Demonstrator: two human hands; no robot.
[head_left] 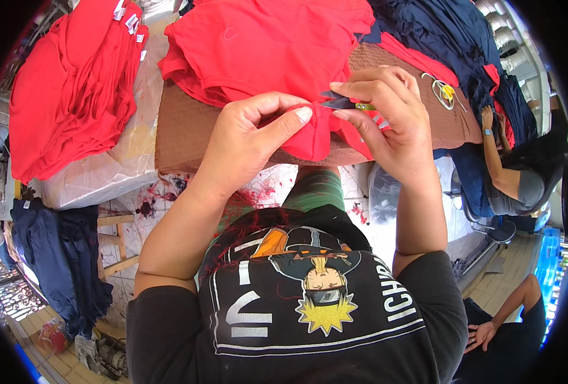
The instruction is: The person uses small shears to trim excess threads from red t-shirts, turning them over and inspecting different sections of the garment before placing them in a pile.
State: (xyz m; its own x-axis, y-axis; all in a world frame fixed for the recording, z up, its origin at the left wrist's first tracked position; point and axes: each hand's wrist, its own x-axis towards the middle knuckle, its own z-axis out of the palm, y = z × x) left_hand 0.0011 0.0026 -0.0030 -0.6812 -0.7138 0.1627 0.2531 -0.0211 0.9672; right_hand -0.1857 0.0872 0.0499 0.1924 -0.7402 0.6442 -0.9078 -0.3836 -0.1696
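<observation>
Between thumb and fingers, my left hand pinches the edge of a red garment that hangs over the near side of the table. Small thread snips with dark blades and a yellow-green part are held in my right hand. Their blades point left and sit at the pinched cloth, close to my left fingertips. Whether they touch a thread cannot be made out. Just beyond my hands lies a pile of red garments, with a loose pale thread on top.
Tagged red garments are heaped on a plastic-wrapped block at left. Dark blue garments and a yellow-and-white cord lie at right on the brown tabletop. Two other people are at right. Red thread scraps litter the floor.
</observation>
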